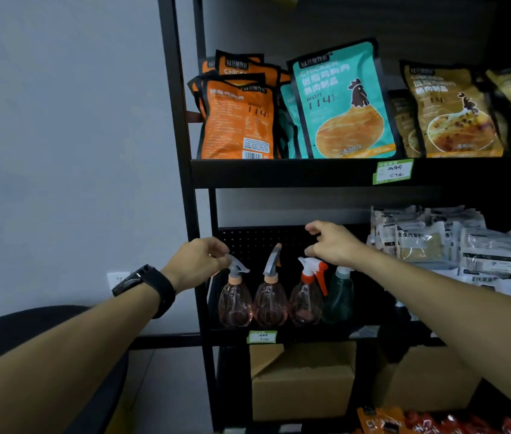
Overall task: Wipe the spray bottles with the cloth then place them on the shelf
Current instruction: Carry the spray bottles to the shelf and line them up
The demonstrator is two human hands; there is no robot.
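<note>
spray bottles: four upright in a row on the middle shelf (310,335); three pink, one green (339,297) at right.
left hand (199,263): fingers curled at the trigger head of the leftmost pink bottle (235,300); firm grip cannot be told.
right hand (334,242): loosely spread, holding nothing, over the red-triggered bottle (307,296).
cloth: not visible.
</note>
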